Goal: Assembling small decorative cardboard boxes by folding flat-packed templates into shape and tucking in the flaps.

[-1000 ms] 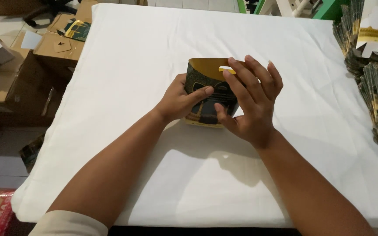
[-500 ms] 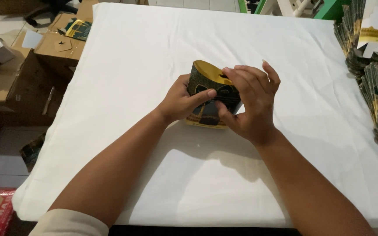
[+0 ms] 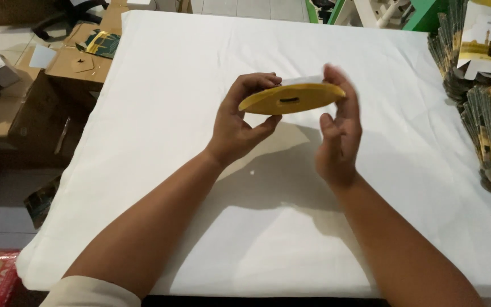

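White cloth-covered table [image 3: 291,227] underneath, tiled floor and brown cardboard boxes [image 3: 58,85] off past the left hand's side. Raised above the cloth, between both hands: a flat yellow card piece [image 3: 292,98], oval in outline from this angle, with a small dark slot near its middle. Long axis running straight from one hand to the other, roughly level, broad face tipped towards the camera. Left hand [image 3: 240,122] curled round the left end, thumb below, fingers over the top edge, clearly gripping. Right hand [image 3: 339,128] upright at the opposite end, fingers motion-blurred, touching or pinching the tip; firmness of that hold impossible to tell. Neither hand nearer than the other, piece spanning the gap. A sliver of white showing behind the top edge, nature unclear.

Beyond the right hand, well apart: stacks of flat printed cartons [image 3: 484,113], dark green and gold, standing on edge at the table's rim. On the boxes beyond the left hand, one loose green-and-gold sheet [image 3: 100,42].
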